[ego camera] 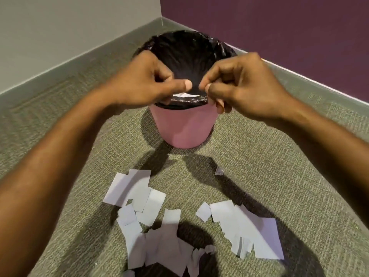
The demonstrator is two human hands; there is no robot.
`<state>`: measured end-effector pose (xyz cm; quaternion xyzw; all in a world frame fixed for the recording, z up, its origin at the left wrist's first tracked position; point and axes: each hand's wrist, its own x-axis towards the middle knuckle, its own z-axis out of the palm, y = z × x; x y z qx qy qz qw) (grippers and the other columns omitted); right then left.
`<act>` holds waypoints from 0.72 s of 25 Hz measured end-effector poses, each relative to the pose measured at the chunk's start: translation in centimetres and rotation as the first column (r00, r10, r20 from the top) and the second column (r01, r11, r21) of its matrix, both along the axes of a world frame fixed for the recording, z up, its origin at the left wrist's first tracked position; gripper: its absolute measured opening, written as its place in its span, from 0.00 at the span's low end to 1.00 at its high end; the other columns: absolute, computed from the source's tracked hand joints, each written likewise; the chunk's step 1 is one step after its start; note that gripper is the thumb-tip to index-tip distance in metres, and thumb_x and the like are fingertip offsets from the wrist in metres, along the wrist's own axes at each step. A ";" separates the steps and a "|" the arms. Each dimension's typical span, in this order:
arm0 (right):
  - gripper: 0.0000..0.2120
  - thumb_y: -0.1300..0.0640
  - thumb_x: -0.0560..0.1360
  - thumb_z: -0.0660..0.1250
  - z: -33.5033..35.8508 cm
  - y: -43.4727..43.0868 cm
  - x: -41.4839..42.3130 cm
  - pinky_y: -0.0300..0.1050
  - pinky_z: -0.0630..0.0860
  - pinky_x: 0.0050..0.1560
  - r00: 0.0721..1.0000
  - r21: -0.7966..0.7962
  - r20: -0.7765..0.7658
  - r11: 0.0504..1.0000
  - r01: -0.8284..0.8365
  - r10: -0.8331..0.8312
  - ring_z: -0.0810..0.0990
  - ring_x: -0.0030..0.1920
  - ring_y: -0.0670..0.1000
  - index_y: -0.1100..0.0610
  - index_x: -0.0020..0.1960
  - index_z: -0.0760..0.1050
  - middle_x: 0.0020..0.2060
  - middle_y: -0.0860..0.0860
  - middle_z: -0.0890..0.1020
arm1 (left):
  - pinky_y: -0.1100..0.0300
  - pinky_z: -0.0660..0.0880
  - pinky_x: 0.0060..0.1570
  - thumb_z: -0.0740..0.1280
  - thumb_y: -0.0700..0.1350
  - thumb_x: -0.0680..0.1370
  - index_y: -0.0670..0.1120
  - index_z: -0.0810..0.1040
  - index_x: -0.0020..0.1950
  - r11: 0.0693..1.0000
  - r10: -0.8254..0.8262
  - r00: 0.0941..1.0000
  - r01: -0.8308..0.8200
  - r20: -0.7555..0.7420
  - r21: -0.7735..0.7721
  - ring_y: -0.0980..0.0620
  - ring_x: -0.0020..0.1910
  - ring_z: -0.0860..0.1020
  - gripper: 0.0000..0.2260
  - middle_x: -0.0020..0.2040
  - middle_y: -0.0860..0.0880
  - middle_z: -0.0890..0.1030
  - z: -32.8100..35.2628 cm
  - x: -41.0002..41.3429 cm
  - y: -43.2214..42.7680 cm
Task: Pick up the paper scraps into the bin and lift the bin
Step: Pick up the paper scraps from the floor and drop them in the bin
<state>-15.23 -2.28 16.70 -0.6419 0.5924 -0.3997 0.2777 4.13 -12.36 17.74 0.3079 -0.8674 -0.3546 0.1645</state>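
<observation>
Both hands are hovering over the near rim of the bin (185, 126), a pink tub that is standing upright on the carpet (259, 156). A black liner (185, 48) is covering the bin's inside and folding over its rim.

The left hand (143, 80) is curling its fingers in and pressing its thumb forward, pinching one end of a white paper scrap (186, 95). The right hand (243, 86) is doing the same from the other side, with thumb and forefinger closed tightly together on the scrap's far end. The scrap is hanging between the two hands, just above the bin's near edge and over its mouth.

On the near side of the bin, well apart from it, a heap of loose scraps (131, 188) is lying flat and overlapping on the carpet. A second cluster (249, 226) is lying to the right of that heap, and one tiny bit (219, 171) is sitting alone, closer to the bin than the rest.

Behind the bin, a grey wall (60, 27) and a purple wall (279, 27) are meeting in a corner. The scraps are showing plain white faces.
</observation>
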 end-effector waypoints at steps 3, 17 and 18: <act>0.04 0.65 0.77 0.68 -3.7 3.1 0.8 0.35 0.75 0.31 0.951 0.290 -0.141 0.930 -0.225 0.274 0.79 0.29 0.43 0.59 0.45 0.82 0.32 0.49 0.82 | 0.62 0.70 0.26 0.69 0.55 0.76 0.44 0.80 0.33 0.809 -0.562 0.730 0.387 0.389 0.444 0.56 0.24 0.72 0.18 0.25 0.52 0.76 -3.3 0.0 4.0; 0.53 0.53 0.72 0.76 -20.2 13.3 0.2 0.60 0.54 0.76 0.330 0.809 -0.476 0.553 -0.198 0.815 0.46 0.79 0.61 0.48 0.81 0.40 0.80 0.52 0.40 | 0.46 0.81 0.35 0.75 0.61 0.55 0.45 0.67 0.61 0.678 -0.451 0.535 0.726 0.714 -0.116 0.39 0.46 0.82 0.40 0.53 0.39 0.82 -26.2 4.0 22.1; 0.54 0.52 0.72 0.76 -20.5 13.8 0.5 0.60 0.51 0.77 0.302 0.801 -0.494 0.562 -0.207 0.816 0.43 0.79 0.62 0.48 0.80 0.38 0.80 0.53 0.38 | 0.48 0.81 0.33 0.71 0.59 0.58 0.46 0.68 0.61 0.651 -0.437 0.576 0.733 0.691 -0.199 0.39 0.44 0.83 0.35 0.53 0.40 0.83 -26.9 4.4 22.6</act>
